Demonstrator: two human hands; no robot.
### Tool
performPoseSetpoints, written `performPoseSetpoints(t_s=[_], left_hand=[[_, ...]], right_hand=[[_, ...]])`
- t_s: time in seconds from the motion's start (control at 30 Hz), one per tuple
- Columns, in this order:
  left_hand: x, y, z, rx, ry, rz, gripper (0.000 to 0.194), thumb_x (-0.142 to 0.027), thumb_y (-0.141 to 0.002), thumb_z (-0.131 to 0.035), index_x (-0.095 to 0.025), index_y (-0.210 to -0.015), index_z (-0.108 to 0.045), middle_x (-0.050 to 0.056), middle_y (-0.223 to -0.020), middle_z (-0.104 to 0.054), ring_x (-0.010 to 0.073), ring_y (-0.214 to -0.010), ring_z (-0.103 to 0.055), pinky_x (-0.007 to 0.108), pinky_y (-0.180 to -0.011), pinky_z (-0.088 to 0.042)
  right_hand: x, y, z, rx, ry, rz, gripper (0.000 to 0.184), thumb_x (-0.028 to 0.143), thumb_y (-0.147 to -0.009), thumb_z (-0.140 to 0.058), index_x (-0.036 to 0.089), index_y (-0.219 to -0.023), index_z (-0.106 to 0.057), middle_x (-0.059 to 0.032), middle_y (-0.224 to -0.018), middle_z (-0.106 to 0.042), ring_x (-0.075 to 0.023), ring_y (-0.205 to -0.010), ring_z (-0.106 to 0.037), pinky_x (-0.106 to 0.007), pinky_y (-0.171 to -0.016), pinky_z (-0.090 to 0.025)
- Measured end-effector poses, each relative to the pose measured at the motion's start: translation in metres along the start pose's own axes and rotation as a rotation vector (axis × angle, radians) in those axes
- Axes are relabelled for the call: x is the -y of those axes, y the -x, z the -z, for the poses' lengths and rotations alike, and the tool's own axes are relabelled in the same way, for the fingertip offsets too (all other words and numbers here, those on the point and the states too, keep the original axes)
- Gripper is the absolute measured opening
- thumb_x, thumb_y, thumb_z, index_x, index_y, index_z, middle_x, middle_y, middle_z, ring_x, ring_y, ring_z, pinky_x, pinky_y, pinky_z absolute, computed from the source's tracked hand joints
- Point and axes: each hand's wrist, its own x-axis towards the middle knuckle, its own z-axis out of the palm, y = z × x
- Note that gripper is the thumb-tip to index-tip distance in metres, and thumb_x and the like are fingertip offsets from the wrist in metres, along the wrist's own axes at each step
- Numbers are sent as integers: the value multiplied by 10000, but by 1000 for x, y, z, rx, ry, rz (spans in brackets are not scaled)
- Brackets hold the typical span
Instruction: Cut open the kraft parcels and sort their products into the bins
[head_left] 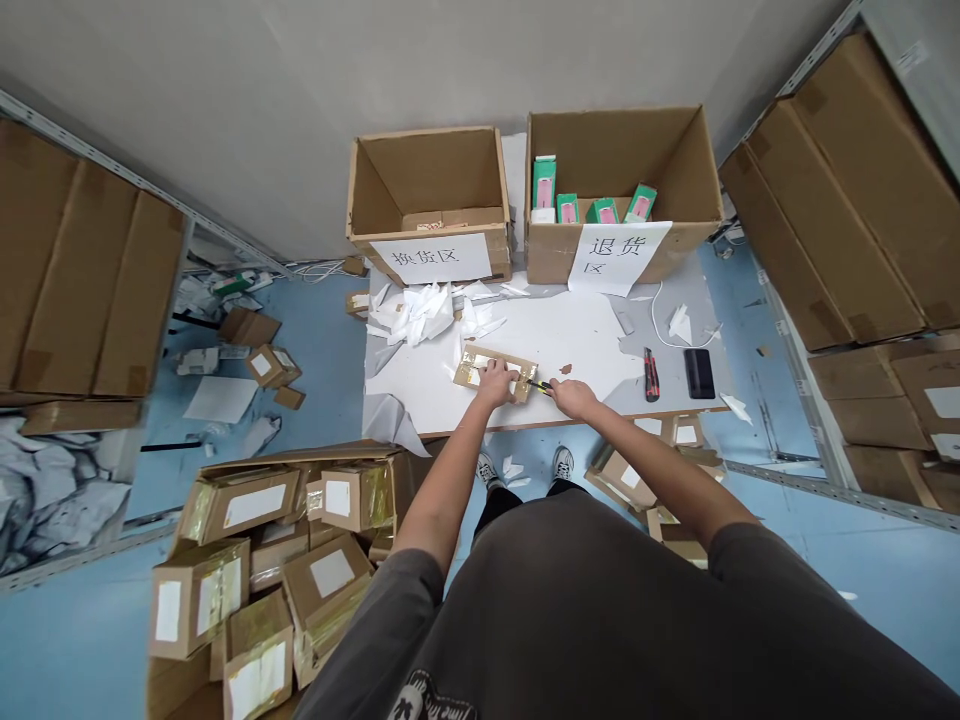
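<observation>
A small taped cardboard box (471, 366) lies on the white tabletop near its front edge. My left hand (496, 382) grips it from above, fingers bent over its top and side. My right hand (573, 397) is closed around a black and yellow box cutter (545, 386). Its tip points left and meets the right end of the box; how deep the blade sits I cannot tell. To the right lies a second cutter, a red and black one (651, 376), beside a black phone-like object (699, 374).
Two large open cartons stand at the back, the left one (427, 185) and the right one (622, 160) with green boxes (544, 183). Crumpled white paper (426, 314) lies before them. A big carton of parcels (330, 572) is at lower left. Shelves with cartons (847, 200) flank the table.
</observation>
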Motion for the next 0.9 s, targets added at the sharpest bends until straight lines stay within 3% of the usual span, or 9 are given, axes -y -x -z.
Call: performPoseSetpoints(t_s=[0.43, 0.57, 0.8, 0.9], left_hand=[[0, -4, 2, 15, -20, -8, 546, -431, -601, -994, -296, -1067, -743, 86, -1316, -528, 355, -1288, -428, 476, -1044, -417], [-1, -8, 2, -2, -8, -10, 506, -434, -629, -985, -285, -1044, -736, 87, -1335, -546, 360, -1306, -428, 489, -1046, -420], [6, -9, 6, 3, 23, -49, 590, -428, -639, -979, -302, -1147, -707, 81, -1375, -564, 362, -1345, -425, 492, -1083, -410], [11, -7, 11, -24, 143, -51, 567, -483, -769, -889, -330, -1268, -666, 62, -1356, -601, 318, -1311, -481, 445, -1084, -426]], right_hand=[[-13, -2, -7, 47, -141, -67, 489, 504, -1139, -313, 169, -1281, -640, -223, -1257, -725, -323, -1127, -710, -331, -833, -489], [-6, 0, -16, 57, -125, -40, 454, 481, -1138, -346, 171, -1272, -650, -215, -1260, -730, -318, -1134, -709, -318, -817, -480], [-11, 10, -24, 29, -200, -103, 461, 494, -1146, -315, 190, -1240, -648, -176, -1203, -749, -279, -1065, -718, -282, -771, -453], [-24, 20, -19, 19, -280, -107, 453, 504, -1147, -320, 191, -1192, -644, -136, -1075, -764, -236, -927, -726, -257, -723, -433]])
